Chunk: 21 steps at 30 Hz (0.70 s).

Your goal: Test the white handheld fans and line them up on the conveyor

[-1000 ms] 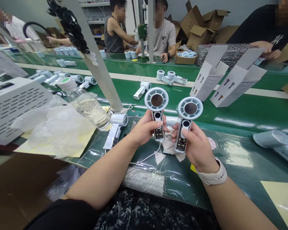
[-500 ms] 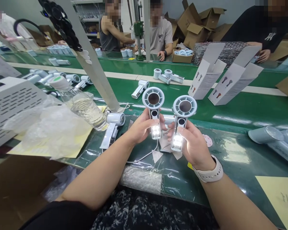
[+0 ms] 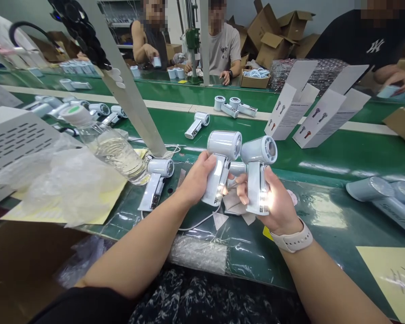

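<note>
Left fan (image 3: 221,158) and right fan (image 3: 255,163) have turned toward three o'clock; left hand (image 3: 196,181) and right hand (image 3: 281,203) grasp their handles (image 3: 254,189). Likely this keeps the tops (image 3: 223,144) free.

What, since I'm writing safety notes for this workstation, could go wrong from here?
The left fan and right fan are held very close together, so they might knock and scuff each other.
The white cable curves just below the left fan and could snag if the work drops lower.
The bottle, though capped, is right by a loose fan; a bump might push it into that fan.
</note>
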### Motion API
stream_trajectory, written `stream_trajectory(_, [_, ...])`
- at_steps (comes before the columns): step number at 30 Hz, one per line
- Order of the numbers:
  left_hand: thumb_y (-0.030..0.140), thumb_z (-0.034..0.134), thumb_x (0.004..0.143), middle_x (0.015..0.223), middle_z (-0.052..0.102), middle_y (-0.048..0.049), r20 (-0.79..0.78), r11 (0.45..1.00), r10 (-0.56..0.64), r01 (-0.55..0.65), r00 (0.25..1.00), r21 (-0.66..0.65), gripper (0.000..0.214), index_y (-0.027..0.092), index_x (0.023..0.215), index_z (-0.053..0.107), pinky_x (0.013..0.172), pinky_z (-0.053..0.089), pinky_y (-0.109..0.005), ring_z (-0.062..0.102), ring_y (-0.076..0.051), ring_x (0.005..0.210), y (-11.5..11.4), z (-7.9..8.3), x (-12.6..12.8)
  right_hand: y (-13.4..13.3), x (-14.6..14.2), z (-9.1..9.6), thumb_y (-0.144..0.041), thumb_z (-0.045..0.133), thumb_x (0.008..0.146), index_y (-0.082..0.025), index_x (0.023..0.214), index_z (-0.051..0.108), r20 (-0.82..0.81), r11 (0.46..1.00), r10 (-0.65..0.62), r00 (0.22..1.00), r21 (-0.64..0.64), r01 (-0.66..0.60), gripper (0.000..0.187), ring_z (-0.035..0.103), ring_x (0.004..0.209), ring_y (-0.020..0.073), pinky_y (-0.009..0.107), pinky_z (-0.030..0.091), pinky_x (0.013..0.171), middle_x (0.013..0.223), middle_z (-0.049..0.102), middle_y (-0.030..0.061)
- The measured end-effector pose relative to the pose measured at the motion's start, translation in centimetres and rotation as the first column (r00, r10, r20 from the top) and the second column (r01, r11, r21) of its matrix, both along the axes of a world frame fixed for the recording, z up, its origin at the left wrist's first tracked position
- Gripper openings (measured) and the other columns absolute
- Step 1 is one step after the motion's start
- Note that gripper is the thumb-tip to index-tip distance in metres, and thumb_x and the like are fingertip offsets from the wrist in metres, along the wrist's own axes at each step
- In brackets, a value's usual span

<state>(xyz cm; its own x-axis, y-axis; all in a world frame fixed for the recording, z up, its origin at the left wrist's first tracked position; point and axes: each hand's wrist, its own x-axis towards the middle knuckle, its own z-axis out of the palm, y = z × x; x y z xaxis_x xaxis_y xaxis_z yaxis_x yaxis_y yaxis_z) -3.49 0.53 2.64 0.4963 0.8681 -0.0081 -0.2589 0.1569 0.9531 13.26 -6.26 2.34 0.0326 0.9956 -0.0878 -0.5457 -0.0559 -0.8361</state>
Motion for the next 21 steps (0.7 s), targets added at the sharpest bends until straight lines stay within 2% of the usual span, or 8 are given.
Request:
stream_trajectory(2, [0.058,0.063,0.084,0.077,0.072,-0.0001,0.066,0.999,-0.046,0.046,0.997,0.006,0.045,0.025,0.101,0.038,0.044,0.049,-0.029,0.068,-0.021,0.051,-0.1,0.1,-0.1,-0.1,-0.1,0.1,-0.063,0.065,0.087,-0.022,0.094,0.073,-0.05,0.999,0.022,0.998,-0.023,-0.023,0.042,0.071,0.074,0.0208,0.038,0.062,0.067,0.091,0.077,0.0069])
stream_trajectory(5, [0.053,0.071,0.081,0.082,0.074,-0.0005,0.139,0.993,-0.102,0.094,0.985,0.065,0.046,0.025,0.097,0.037,0.051,0.054,-0.03,0.072,-0.02,0.06,-0.3,0.3,-0.2,-0.3,-0.1,0.1,-0.061,0.069,0.086,-0.027,0.104,0.075,-0.059,1.0,0.007,0.998,-0.02,-0.008,0.039,0.073,0.101,0.0279,0.048,0.063,0.086,0.11,0.079,0.0062])
stream_trajectory(10, [0.053,0.076,0.081,0.089,0.075,-0.0011,0.144,0.993,-0.081,0.067,0.986,0.099,0.048,0.025,0.099,0.042,0.062,0.058,-0.033,0.074,-0.021,0.072,-0.8,0.3,-0.5,-0.6,0.0,0.2,-0.053,0.072,0.086,-0.027,0.102,0.076,0.037,0.997,-0.043,0.998,0.066,0.041,0.03,0.071,0.111,0.0302,0.053,0.057,0.1,0.11,0.08,0.0064])
stream_trajectory(16, [0.048,0.086,0.071,0.09,0.072,-0.0028,0.171,0.996,-0.091,0.089,0.981,0.021,0.055,0.023,0.104,0.049,0.069,0.057,-0.031,0.071,-0.018,0.076,-0.9,0.8,-0.3,-0.5,0.1,1.0,-0.045,0.058,0.092,-0.028,0.094,0.075,-0.01,0.997,-0.057,0.998,0.05,0.057,0.025,0.071,0.099,0.028,0.05,0.058,0.093,0.102,0.077,0.0051])
stream_trajectory(19, [0.041,0.093,0.062,0.083,0.068,-0.0019,0.214,0.982,-0.155,0.173,0.965,-0.072,0.062,0.018,0.107,0.057,0.066,0.054,-0.027,0.066,-0.015,0.069,-1.0,0.8,0.0,-0.4,0.2,1.5,-0.044,0.049,0.089,-0.026,0.091,0.072,-0.043,1.0,-0.012,0.999,0.013,0.012,0.03,0.066,0.078,0.0246,0.045,0.058,0.077,0.083,0.069,0.0056])
stream_trajectory(21, [0.043,0.094,0.061,0.075,0.062,0.0005,0.229,0.962,-0.206,0.24,0.952,-0.133,0.06,0.016,0.104,0.061,0.059,0.049,-0.024,0.06,-0.011,0.062,-1.0,0.5,0.3,-0.3,0.3,1.7,-0.044,0.047,0.086,-0.025,0.089,0.069,-0.073,1.0,0.007,0.997,-0.019,-0.009,0.03,0.056,0.064,0.0207,0.039,0.054,0.064,0.07,0.059,0.0031])
